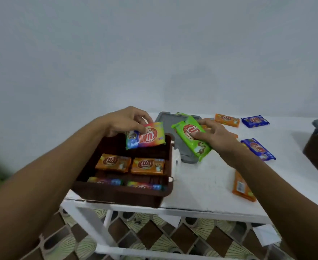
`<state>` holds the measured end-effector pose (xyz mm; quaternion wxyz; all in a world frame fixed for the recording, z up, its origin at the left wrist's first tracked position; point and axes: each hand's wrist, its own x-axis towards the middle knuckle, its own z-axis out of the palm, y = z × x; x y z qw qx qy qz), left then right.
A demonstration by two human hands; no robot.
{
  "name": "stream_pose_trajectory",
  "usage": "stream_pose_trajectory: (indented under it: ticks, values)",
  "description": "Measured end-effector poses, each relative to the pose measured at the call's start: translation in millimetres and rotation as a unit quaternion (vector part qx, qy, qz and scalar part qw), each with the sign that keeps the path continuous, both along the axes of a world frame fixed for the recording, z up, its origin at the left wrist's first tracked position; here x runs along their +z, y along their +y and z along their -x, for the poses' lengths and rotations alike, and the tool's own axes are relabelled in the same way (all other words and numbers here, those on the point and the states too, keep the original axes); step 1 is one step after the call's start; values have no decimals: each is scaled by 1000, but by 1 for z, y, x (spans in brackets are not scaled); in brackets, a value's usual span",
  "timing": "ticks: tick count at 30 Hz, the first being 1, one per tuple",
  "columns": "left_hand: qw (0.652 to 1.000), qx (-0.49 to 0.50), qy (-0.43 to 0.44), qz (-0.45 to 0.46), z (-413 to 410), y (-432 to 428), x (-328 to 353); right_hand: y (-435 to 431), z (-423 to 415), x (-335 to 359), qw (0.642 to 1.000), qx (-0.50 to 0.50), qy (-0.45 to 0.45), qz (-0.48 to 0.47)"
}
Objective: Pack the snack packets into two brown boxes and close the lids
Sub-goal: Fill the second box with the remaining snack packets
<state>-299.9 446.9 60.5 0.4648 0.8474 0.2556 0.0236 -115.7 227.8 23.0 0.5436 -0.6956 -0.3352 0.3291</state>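
Left hand [125, 121] with rainbow packet [148, 137] over brown box [120, 192]

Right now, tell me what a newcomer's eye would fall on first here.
The two hands over the white table stand out: the left hand pinches a rainbow packet above the far end of the open brown box, while the right hand grips a green packet over the grey lid beside it. Next come two orange packets side by side inside the box, and blue packets loose on the table to the right.
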Motion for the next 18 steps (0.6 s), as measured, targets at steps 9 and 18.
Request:
stream_pose_trajectory:
  ticks: [9, 18]
  values:
    - [949, -137, 158, -238, 67, 72, -59, 101, 78, 16, 880, 160, -429, 127]
    - [794, -164, 179, -558, 74, 54, -77, 127, 119, -40, 688, 164, -655, 267]
